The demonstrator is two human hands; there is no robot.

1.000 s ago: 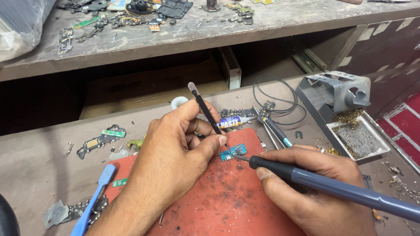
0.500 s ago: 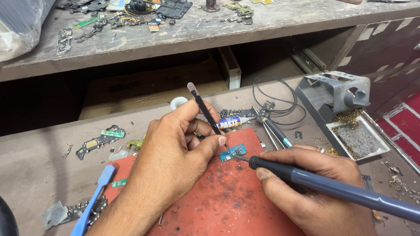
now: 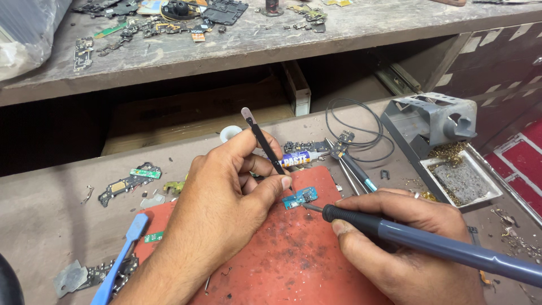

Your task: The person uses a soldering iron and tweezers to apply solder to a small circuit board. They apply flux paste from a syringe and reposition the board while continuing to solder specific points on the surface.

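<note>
My left hand [image 3: 226,197] grips black tweezers [image 3: 264,144] whose tips press down on a small blue-green circuit board [image 3: 300,197] lying on a red work mat [image 3: 293,260]. My right hand [image 3: 406,248] holds a soldering iron [image 3: 429,243] with a grey-blue handle and black grip. Its thin tip touches the right edge of the small board. Both hands rest on the mat.
A grey soldering stand [image 3: 435,121] with a sponge tray [image 3: 460,181] is at the right, with a black cable loop [image 3: 355,127] beside it. A paste tube [image 3: 299,158], spare tweezers, a blue pry tool [image 3: 121,254] and board scraps [image 3: 127,183] lie about. A cluttered shelf [image 3: 254,34] sits behind.
</note>
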